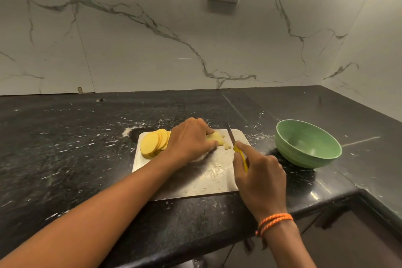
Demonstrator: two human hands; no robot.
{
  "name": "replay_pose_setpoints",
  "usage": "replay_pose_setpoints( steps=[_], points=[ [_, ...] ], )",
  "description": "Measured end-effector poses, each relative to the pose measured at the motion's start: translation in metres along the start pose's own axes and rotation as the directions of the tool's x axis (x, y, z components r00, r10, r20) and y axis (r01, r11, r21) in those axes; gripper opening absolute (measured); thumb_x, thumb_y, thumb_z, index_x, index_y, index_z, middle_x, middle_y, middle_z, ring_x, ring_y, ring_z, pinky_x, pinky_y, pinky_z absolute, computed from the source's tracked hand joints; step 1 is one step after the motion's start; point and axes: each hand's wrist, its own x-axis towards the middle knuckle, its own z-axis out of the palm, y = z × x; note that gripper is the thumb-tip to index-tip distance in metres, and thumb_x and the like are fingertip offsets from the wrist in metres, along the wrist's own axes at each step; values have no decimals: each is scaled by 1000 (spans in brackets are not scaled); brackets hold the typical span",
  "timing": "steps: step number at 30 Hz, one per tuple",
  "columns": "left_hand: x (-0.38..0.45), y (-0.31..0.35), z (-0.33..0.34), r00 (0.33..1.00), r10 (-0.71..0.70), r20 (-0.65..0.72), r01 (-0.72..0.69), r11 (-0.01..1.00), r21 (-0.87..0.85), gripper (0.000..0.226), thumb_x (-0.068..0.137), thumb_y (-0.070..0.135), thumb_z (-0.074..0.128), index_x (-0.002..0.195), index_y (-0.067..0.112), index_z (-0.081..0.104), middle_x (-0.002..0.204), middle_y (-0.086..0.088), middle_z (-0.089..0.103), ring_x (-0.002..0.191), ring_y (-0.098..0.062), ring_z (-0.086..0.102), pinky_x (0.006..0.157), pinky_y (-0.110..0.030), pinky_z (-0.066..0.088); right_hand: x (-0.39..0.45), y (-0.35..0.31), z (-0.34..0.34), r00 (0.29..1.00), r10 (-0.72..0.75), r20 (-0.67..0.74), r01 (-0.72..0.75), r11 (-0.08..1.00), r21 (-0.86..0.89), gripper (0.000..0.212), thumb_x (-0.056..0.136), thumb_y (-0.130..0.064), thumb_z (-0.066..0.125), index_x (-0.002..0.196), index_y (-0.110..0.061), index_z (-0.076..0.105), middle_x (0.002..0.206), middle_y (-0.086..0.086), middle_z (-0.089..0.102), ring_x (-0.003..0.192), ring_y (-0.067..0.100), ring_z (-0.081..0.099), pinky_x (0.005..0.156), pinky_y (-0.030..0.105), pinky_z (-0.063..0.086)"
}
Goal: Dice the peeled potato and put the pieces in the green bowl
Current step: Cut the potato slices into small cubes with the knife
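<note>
Gripping a yellow-handled knife, the right hand lays its forefinger along the spine; the blade's long axis points away toward the wall. On the cutting board, the left hand clamps the potato, slices fanned leftward. Farther right sits the green bowl.

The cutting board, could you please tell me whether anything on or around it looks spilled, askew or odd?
Only minor things. The cutting board sits skewed to the counter edge, with pale starchy smears on its near part. A few small potato bits lie loose by the knife. The green bowl stands upright.
</note>
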Motion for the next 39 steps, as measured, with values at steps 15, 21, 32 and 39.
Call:
replay_pose_setpoints(
  steps=[15, 21, 32, 39],
  points=[
    [-2, 1, 2, 999, -27, -35, 27, 999, -19, 37, 85, 59, 77, 112, 35, 83, 106, 7, 80, 95, -19, 71, 78, -37, 62, 19, -5, 25, 957, -64, 283, 90, 992, -82, 27, 97, -35, 51, 118, -24, 65, 97, 9, 72, 89, 35, 67, 69, 41, 53],
    [-4, 8, 5, 995, -68, -78, 70, 997, 15, 36, 86, 60, 77, 107, 31, 84, 91, 7, 80, 81, -16, 71, 68, -30, 58, -10, -7, 0, 974, -58, 221, 80, 993, -91, 21, 91, -30, 62, 110, -24, 70, 79, 9, 72, 72, 36, 68, 57, 40, 51],
    [3, -5, -20, 986, -165, 34, 167, 983, -70, 38, 81, 57, 86, 112, 34, 83, 98, 6, 81, 91, -20, 73, 75, -32, 53, 3, -14, 7, 998, -55, 41, 56, 998, -6, 28, 90, -26, 67, 117, -26, 72, 75, 9, 73, 67, 37, 67, 54, 37, 48],
    [2, -5, -17, 990, -134, 39, 135, 991, -15, 35, 85, 53, 83, 116, 37, 81, 110, 9, 80, 94, -20, 71, 71, -29, 48, 21, -23, 37, 984, -78, 157, 89, 994, -63, 24, 95, -30, 53, 114, -26, 67, 79, 14, 70, 76, 40, 66, 59, 41, 49]
  ],
)
